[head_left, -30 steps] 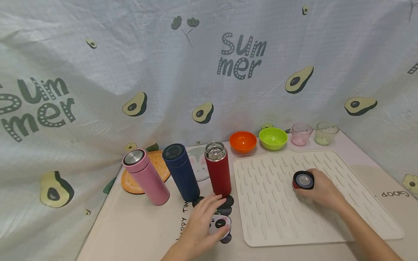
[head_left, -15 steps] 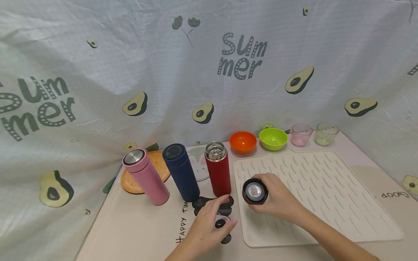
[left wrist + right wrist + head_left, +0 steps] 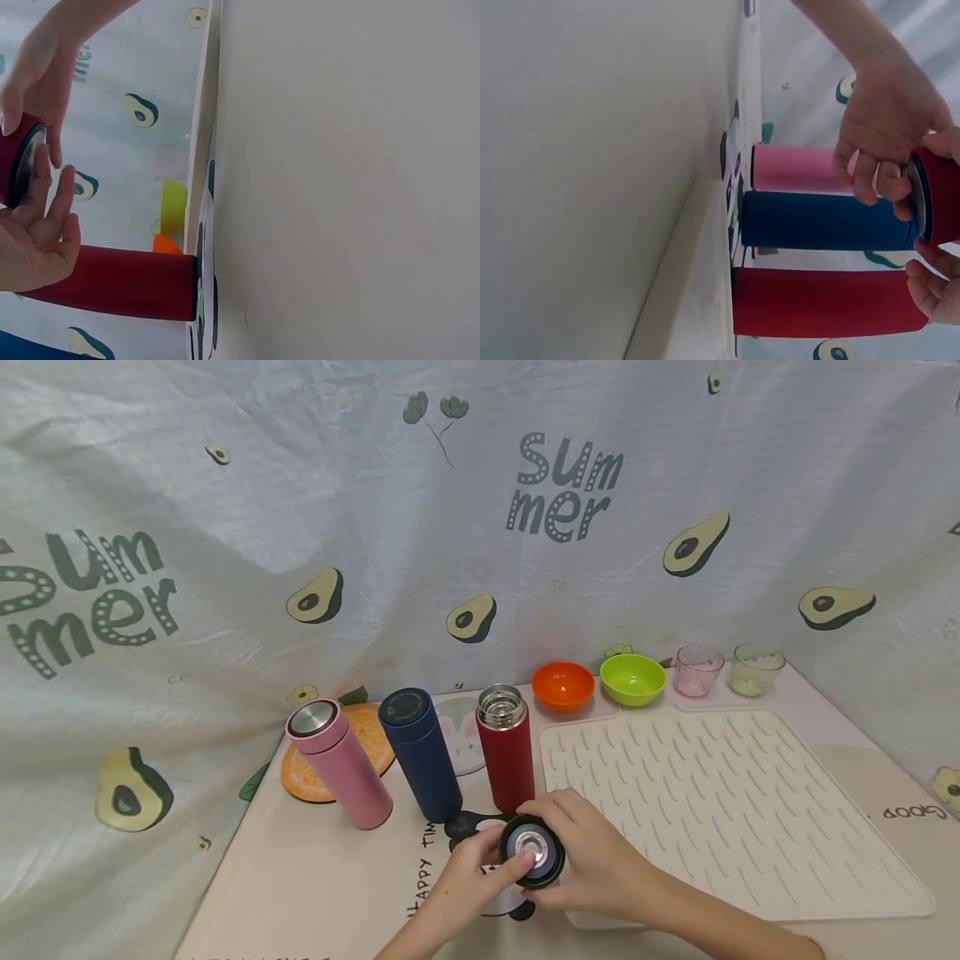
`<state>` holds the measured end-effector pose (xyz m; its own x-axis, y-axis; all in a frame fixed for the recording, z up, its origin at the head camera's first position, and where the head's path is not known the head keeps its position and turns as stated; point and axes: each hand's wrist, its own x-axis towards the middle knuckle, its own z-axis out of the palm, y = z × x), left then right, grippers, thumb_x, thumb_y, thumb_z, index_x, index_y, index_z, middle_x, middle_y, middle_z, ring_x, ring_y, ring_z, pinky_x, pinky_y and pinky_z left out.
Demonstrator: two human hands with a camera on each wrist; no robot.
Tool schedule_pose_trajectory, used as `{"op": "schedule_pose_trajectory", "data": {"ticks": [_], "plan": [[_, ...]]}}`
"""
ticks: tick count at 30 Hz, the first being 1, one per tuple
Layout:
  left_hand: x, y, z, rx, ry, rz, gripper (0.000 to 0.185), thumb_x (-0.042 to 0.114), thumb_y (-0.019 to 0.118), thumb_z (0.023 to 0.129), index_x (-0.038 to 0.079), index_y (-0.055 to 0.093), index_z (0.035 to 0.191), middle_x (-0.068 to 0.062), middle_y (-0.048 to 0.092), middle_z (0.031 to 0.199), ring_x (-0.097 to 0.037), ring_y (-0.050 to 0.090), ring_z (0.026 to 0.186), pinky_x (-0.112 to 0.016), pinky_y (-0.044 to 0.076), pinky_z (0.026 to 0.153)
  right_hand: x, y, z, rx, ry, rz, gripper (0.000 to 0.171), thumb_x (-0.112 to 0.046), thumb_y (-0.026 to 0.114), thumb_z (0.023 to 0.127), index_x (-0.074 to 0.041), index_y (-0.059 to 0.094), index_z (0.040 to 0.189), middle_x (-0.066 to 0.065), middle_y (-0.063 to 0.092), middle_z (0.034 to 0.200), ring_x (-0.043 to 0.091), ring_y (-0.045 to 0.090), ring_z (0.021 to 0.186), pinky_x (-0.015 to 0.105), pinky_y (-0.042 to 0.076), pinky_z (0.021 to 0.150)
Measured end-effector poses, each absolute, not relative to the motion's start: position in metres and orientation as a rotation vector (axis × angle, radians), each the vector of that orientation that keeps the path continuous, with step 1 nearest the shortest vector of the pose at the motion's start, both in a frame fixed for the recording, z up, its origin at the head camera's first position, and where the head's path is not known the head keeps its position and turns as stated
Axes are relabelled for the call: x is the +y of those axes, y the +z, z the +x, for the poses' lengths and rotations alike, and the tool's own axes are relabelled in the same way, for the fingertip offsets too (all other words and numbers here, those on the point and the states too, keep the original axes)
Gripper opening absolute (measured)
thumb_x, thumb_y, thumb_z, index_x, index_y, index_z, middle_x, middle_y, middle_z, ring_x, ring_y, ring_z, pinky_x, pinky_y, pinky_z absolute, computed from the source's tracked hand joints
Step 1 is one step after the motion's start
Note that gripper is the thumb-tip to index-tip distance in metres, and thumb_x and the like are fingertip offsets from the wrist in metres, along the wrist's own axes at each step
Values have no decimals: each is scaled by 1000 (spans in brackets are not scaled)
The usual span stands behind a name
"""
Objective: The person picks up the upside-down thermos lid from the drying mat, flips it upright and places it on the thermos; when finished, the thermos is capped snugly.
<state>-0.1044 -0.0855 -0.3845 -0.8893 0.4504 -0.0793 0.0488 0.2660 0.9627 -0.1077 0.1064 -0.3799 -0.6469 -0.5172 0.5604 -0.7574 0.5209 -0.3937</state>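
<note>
Just in front of the open red thermos (image 3: pixel 512 768), both hands hold its lid (image 3: pixel 536 843) above the table. The lid is upside down, its silver and grey inner side facing up within a black rim. My right hand (image 3: pixel 596 860) grips the red side from the right. My left hand (image 3: pixel 468 881) pinches it from the left, thumb over the inner face and fingers at the underside. In the left wrist view, fingertips touch the lid's lower face. The thermos stands upright, its steel mouth uncovered.
A navy thermos (image 3: pixel 427 768) and a pink thermos (image 3: pixel 348 777) stand capped to the left. On the right lies a cream ribbed mat (image 3: pixel 720 810). Behind it are an orange bowl (image 3: pixel 562 687), a green bowl (image 3: pixel 633 680), a pink glass (image 3: pixel 697 672) and a pale green glass (image 3: pixel 754 670).
My right hand has brought the lid leftward from over the mat to the space before the red thermos. My left hand, earlier holding nothing, now pinches the lid too.
</note>
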Motion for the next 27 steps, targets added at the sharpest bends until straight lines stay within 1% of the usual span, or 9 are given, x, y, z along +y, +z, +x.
{"op": "schedule_pose_trajectory", "data": {"ticks": [3, 7, 11, 13, 15, 17, 21, 25, 27], "plan": [[-85, -385, -105, 2192, 1667, 445, 42, 36, 58, 89, 4, 58, 115, -2, 66, 100, -16, 59, 90, -24, 48, 80, 104, -380, -106, -2369, 877, 1062, 69, -34, 84, 58, -13, 52, 116, -9, 49, 109, 7, 44, 98, 25, 46, 81], [-87, -385, -105, 2179, 1691, 450, 40, 33, 59, 89, 3, 58, 116, -3, 66, 100, -15, 59, 87, -21, 47, 78, 103, -379, -105, -2361, 869, 1064, 71, -34, 84, 58, -13, 52, 118, -9, 49, 110, 7, 44, 99, 26, 45, 82], [-89, -383, -105, 2281, 1690, 465, 38, 30, 62, 87, 3, 60, 114, -3, 66, 97, -14, 60, 84, -25, 48, 77, 104, -379, -104, -2390, 895, 1053, 75, -37, 83, 61, -17, 48, 124, -8, 48, 114, 8, 43, 103, 28, 46, 84], [-90, -381, -105, 2397, 1659, 466, 36, 29, 65, 85, 5, 62, 111, -1, 67, 93, -14, 61, 83, -29, 50, 73, 106, -380, -104, -2424, 952, 1045, 77, -40, 81, 64, -19, 44, 127, -8, 47, 117, 8, 43, 105, 30, 47, 85], [-92, -380, -104, 2568, 1588, 475, 36, 33, 68, 81, 9, 63, 108, 2, 66, 91, -15, 59, 84, -32, 49, 71, 108, -380, -104, -2473, 1028, 1023, 78, -42, 80, 66, -22, 40, 131, -9, 46, 118, 7, 43, 106, 32, 47, 86], [-93, -380, -104, 2750, 1498, 507, 36, 36, 71, 78, 13, 65, 104, 6, 65, 89, -14, 56, 84, -32, 47, 69, 110, -380, -105, -2516, 1109, 999, 79, -42, 79, 68, -25, 36, 133, -11, 45, 118, 6, 43, 106, 32, 47, 85], [-96, -383, -105, 3176, 1249, 748, 37, 35, 79, 69, 17, 67, 98, 10, 65, 86, -10, 55, 81, -34, 41, 73, 112, -381, -107, -2557, 1233, 965, 78, -40, 78, 70, -23, 36, 134, -14, 46, 113, 6, 45, 102, 30, 46, 83], [-98, -387, -110, 3470, 1033, 1126, 45, 22, 87, 57, 16, 69, 97, 5, 66, 87, -11, 58, 82, -39, 40, 79, 111, -383, -110, -2580, 1384, 923, 75, -35, 77, 73, -21, 36, 134, -14, 47, 112, 7, 47, 101, 28, 47, 82], [-98, -389, -112, 3520, 981, 1273, 47, 17, 86, 55, 16, 69, 99, 3, 66, 91, -14, 59, 86, -41, 40, 82, 111, -384, -111, -2571, 1462, 916, 75, -32, 76, 74, -20, 35, 135, -12, 47, 115, 9, 47, 102, 29, 48, 83]]}}
